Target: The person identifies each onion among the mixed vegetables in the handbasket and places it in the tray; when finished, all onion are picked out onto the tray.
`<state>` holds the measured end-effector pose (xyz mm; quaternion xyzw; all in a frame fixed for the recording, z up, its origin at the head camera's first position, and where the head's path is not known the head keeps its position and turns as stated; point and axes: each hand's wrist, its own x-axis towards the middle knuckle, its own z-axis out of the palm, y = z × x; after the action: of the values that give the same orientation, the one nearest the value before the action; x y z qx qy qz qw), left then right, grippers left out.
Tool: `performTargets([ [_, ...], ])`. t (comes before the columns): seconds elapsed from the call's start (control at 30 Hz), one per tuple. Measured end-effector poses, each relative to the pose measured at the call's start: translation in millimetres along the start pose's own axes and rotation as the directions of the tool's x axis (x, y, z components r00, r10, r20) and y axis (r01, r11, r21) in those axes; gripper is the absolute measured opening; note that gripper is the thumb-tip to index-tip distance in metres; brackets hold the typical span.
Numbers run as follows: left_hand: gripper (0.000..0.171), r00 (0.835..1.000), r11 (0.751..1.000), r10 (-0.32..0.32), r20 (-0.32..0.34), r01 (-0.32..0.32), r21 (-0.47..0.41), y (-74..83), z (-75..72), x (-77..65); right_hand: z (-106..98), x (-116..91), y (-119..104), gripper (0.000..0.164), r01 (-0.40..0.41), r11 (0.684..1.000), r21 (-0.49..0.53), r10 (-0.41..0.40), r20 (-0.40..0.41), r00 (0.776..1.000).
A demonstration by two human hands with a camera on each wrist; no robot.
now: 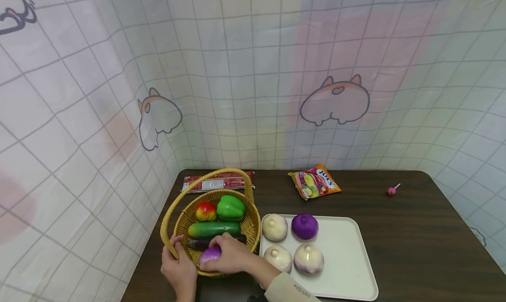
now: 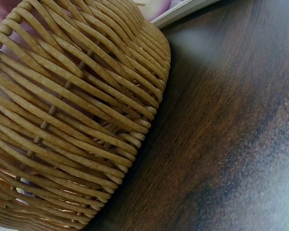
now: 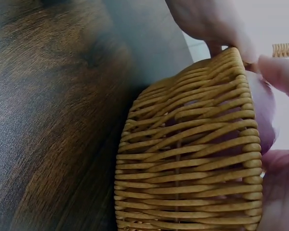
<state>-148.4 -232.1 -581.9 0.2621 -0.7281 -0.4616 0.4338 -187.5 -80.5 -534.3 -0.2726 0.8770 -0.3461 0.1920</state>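
Note:
A wicker basket (image 1: 258, 225) with a tall handle stands at the left of the table. My left hand (image 1: 178, 264) holds its near-left rim, by the foot of the handle. My right hand (image 1: 233, 253) has its thumb and fingers around a purple round vegetable (image 1: 211, 255), low in the near side of the basket. In the right wrist view that vegetable (image 3: 263, 108) shows above the rim. Behind it lie a dark eggplant (image 1: 199, 244), a green cucumber (image 1: 215, 229), a green bell pepper (image 1: 231, 208) and a red-yellow fruit (image 1: 205, 211).
Right of the basket, a white tray (image 1: 348, 258) carries three whitish bulbs (image 1: 309, 259) and a dark purple one (image 1: 305, 226). A candy bag (image 1: 315, 182), a lollipop (image 1: 391, 191) and a red packet (image 1: 221, 182) lie farther back. A patterned cloth (image 1: 253, 95) surrounds the table.

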Motion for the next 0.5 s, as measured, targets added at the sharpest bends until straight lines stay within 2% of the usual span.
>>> performTargets([
  [0.13, 0.018, 1.000, 1.000, 0.012, -0.004, -0.012, 0.001, -0.2, 0.0, 0.3, -2.7, 0.4, 1.8, 0.050, 0.046, 0.998, 0.049, -0.047, 0.022, 0.999],
  [0.37, 0.019, 1.000, 1.000, 0.022, -0.009, -0.022, -0.002, -2.1, 0.8, 0.1, -5.0, -0.8, 4.4, 0.037, 0.106, 0.978, 0.178, -0.104, -0.016, 0.994],
  [0.5, 0.021, 1.000, 1.000, 0.022, -0.007, -0.022, -0.006, -2.7, 0.8, 0.3, -6.4, -2.2, 5.2, 0.043, 0.126, 0.966, 0.225, -0.126, -0.017, 0.992],
])
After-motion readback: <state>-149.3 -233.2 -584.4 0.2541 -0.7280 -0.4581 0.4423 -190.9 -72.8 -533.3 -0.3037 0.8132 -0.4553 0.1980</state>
